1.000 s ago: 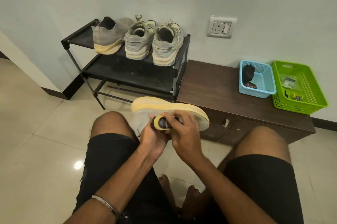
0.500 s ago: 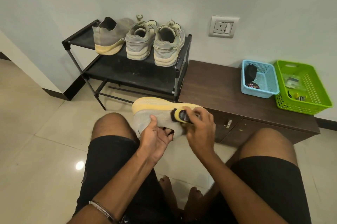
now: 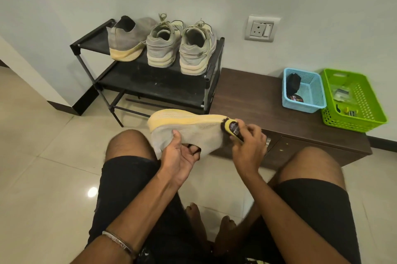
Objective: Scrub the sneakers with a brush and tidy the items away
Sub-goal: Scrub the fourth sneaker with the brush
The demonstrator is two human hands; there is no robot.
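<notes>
One stroke has carried the brush (image 3: 233, 129), gripped in the right hand (image 3: 249, 145), from mid-upper out to the toe of the grey sneaker (image 3: 193, 132) the left hand (image 3: 179, 154) grips by its collar, so scrubbing is ongoing.

Sneakers: four. Three stand heel-out on the top tier of the shoe rack (image 3: 90, 43) at eleven to twelve o'clock: one grey slip-on sneaker (image 3: 126, 41) and two laced sneakers (image 3: 162, 48) (image 3: 196, 53). A fourth sneaker (image 3: 193, 131), sole up, is at centre.

Brushes: one brush (image 3: 232, 127), against that sneaker's end.

Hands: two, left hand (image 3: 179, 156) and right hand (image 3: 249, 143).

Baskets: two on the counter (image 3: 247, 96) at two to three o'clock, one blue basket (image 3: 305, 105), one green basket (image 3: 354, 122). Contents too small to count.

Shoe racks: one. Wall sockets: one wall socket (image 3: 261, 28) at one o'clock.
</notes>
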